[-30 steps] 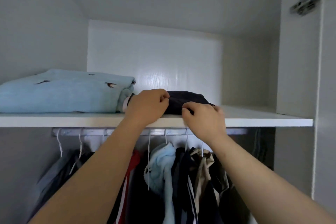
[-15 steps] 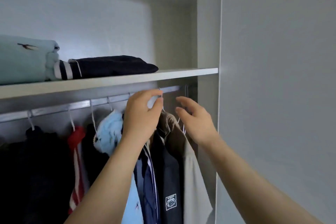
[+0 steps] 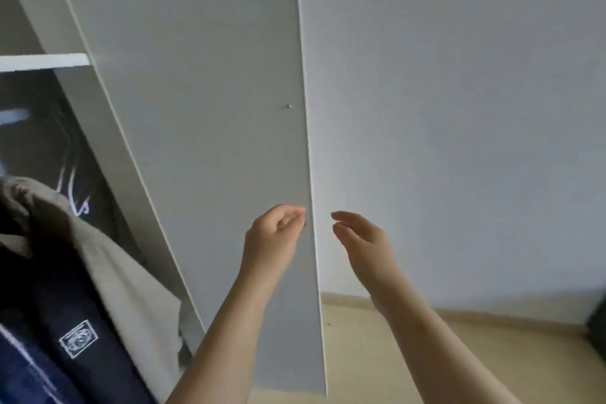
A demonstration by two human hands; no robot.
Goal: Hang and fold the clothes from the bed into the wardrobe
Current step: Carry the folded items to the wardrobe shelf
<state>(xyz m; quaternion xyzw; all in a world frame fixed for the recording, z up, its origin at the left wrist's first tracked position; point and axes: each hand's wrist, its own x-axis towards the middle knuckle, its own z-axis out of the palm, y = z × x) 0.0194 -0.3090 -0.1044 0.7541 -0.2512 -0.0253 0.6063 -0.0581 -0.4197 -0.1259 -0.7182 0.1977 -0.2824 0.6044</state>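
You held nothing: left hand loosely curled, right hand slack, wardrobe door between them; swinging clear looked wise.

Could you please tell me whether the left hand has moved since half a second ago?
Yes. The left hand has moved right, from above the beige shirt to the free edge of the wardrobe door.

Plain pale wall — light wooden floor below.
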